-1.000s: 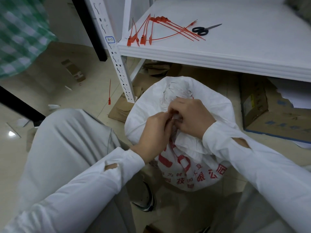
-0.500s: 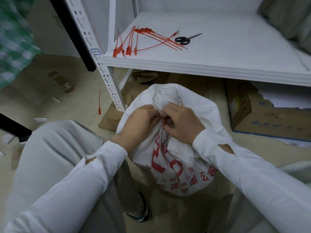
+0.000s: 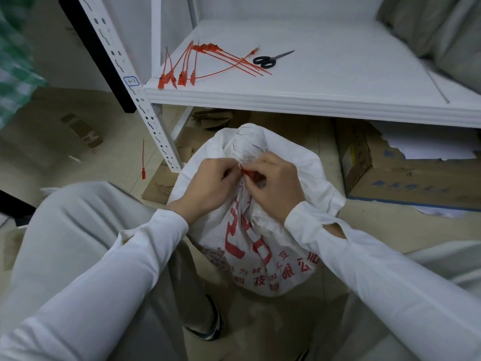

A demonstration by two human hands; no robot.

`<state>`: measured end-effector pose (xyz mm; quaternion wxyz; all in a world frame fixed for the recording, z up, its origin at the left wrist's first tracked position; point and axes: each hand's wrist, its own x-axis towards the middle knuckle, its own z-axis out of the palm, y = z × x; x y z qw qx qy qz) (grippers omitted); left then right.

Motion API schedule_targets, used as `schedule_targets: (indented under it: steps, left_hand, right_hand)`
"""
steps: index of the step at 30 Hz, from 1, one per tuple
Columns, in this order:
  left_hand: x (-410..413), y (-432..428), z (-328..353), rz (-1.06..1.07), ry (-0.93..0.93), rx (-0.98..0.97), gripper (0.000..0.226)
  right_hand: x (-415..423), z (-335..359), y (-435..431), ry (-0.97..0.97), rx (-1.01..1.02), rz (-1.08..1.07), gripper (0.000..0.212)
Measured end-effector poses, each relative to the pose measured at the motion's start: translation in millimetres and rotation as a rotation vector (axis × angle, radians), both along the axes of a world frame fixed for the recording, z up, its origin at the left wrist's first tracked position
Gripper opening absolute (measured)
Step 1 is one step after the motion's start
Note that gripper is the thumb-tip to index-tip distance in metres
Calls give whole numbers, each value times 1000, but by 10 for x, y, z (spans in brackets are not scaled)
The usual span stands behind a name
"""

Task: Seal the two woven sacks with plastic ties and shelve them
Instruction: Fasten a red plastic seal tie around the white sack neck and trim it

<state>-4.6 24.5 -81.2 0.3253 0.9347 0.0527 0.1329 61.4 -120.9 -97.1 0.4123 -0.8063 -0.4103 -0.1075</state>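
Woven sack (image 3: 260, 230), white with red print, stands on the floor just in front of the white shelf (image 3: 312, 100) and below its front edge, between the person's knees. Its mouth is gathered into a twisted neck. Both hands meet at that neck: the left hand (image 3: 208, 188) and the right hand (image 3: 276, 186) have curled fingers pinching a red plastic tie (image 3: 248, 174) between them, knuckles almost touching.

The shelf board is matt white with a ribbed front lip and is carried by a perforated white upright (image 3: 156, 131) at its left corner. On the board, near that corner, lies a fan of loose red ties (image 3: 197, 63), with black-handled scissors (image 3: 265, 61) just beside their thin ends. Bulky grey fabric shapes (image 3: 429, 29) sit at the far right of the shelf; what they are I cannot tell. The floor (image 3: 78, 157) is pale beige tile. Under the shelf lie flattened cardboard (image 3: 161, 186) and an open cardboard box (image 3: 390, 183); one red tie (image 3: 143, 160) lies on the floor left of the upright.

Red Chinese characters run along the sack's lower part, creased and only partly legible. A small blue-outlined sticker (image 3: 131, 80) on the upright carries a mark too small to read. The box shows blurred blue print.
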Motion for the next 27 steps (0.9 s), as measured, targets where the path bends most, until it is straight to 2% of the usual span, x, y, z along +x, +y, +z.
schedule_targets:
  steps: [7, 12, 17, 22, 27]
  left_hand:
    - [42, -163, 25, 39, -84, -10, 46]
    - [195, -212, 2, 48, -76, -7, 38]
    - [277, -235, -14, 35, -78, -34, 35]
    - [314, -271, -15, 31, -65, -14, 32]
    - [294, -256, 13, -17, 1, 96, 29]
  right_hand:
    - [79, 165, -54, 190, -40, -238, 10]
    - [235, 212, -104, 346, -27, -310, 4]
    - [330, 163, -136, 377, -22, -314, 4]
    - [358, 112, -204, 319, 20, -279, 10]
    - [359, 32, -185, 345, 4, -256, 16]
